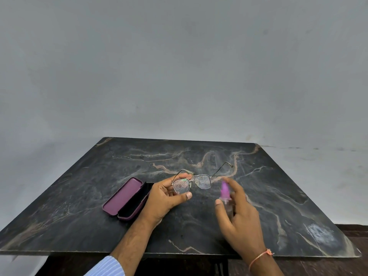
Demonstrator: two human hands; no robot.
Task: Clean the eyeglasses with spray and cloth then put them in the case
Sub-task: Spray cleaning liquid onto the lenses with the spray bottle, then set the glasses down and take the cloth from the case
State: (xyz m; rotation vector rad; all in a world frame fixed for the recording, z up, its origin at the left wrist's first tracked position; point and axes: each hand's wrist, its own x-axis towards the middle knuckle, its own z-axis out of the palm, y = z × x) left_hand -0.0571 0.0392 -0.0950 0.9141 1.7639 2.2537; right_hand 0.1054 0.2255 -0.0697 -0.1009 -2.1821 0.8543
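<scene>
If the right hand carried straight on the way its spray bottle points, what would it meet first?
Probably the eyeglasses, nearest their right-side lens, held up by the left hand. The right hand aims the spray bottle up-left; depth is uncertain.

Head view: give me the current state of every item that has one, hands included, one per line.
Eyeglasses: unfolded, held above the table, lenses speckled with droplets.
Left hand: grips the eyeglasses at one lens rim.
Spray bottle: upright, blurred, purple top aimed toward the lenses.
Right hand: holds the spray bottle, one finger on top.
Case: open, lying on the table, nothing visible inside.
Cloth: not in view.
</scene>
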